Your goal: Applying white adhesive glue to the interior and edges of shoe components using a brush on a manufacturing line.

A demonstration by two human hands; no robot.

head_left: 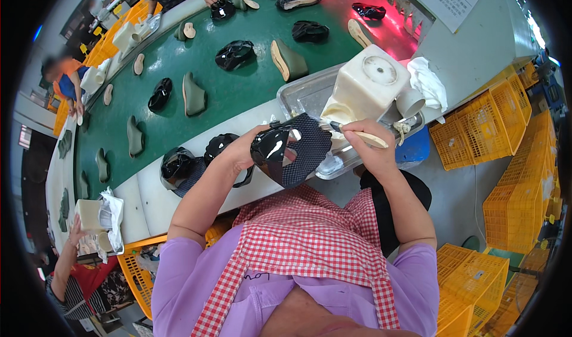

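My left hand [243, 149] grips a glossy black shoe upper [289, 149] with a dark mesh lining, held up over the white table edge. My right hand [364, 139] is closed around a brush with a pale wooden handle [370, 138], its tip at the upper's right side. Just behind the hands stands a cream-coloured square glue container [366, 87] inside a clear plastic tray [304, 92].
Two more black uppers [196, 161] lie on the white ledge at left. A green conveyor belt [238, 92] carries black uppers and grey-green shoe lasts. A white cloth [429, 84] lies right of the container. Yellow crates [494, 122] stack at right. Other workers stand along the belt's far and left sides.
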